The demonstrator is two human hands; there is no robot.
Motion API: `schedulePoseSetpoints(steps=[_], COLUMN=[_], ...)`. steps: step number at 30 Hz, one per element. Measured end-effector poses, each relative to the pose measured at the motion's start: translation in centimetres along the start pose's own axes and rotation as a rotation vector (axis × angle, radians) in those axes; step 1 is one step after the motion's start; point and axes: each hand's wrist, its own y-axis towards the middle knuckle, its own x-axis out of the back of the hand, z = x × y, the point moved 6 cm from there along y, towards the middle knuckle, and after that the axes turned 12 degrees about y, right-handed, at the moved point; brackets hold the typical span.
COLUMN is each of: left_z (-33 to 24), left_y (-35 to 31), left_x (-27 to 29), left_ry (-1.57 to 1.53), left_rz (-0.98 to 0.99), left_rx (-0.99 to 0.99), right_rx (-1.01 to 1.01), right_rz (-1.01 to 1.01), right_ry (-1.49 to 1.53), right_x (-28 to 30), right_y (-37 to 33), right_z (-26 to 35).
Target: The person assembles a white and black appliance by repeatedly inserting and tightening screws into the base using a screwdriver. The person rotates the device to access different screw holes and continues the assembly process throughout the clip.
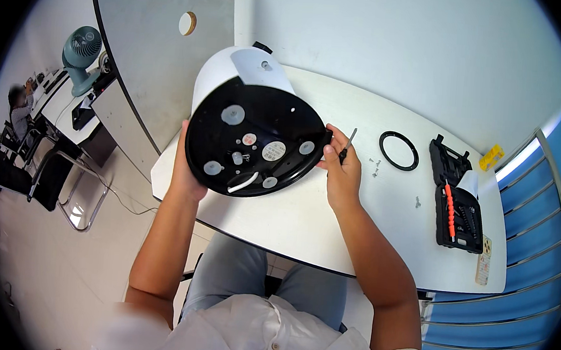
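A white rounded appliance (215, 73) is tilted over the table with its black base (265, 122) turned toward me. Pale round feet like suction cups, small stickers and a short white piece of cable or tube show on the base. My left hand (188, 168) grips the base's left edge, its fingers partly hidden behind. At the right edge, my right hand (344, 173) pinches the rim with thumb and fingers. A screwdriver (348, 147) with a black handle is tucked in that same hand, shaft pointing up and away. What kind of appliance it is, I cannot tell.
On the white table (276, 233), right of my hands, lie a black ring (399, 151), several small screws (375, 167), an open black tool case (457, 213) with an orange-red flexible shaft (450, 209), a yellow piece (492, 157) and a remote control (484, 262). A grey partition (159, 56) stands left.
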Motion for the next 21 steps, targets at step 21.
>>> schedulePoseSetpoints(steps=[21], left_z=[-5.5], left_y=[3.5], left_x=[2.6], left_ry=[-0.262], left_rz=[0.309], left_rx=[-0.159], right_rx=[0.263], right_rz=[0.186], right_ry=[-0.010], right_x=[-4.4], right_y=[-3.9], right_z=[1.5])
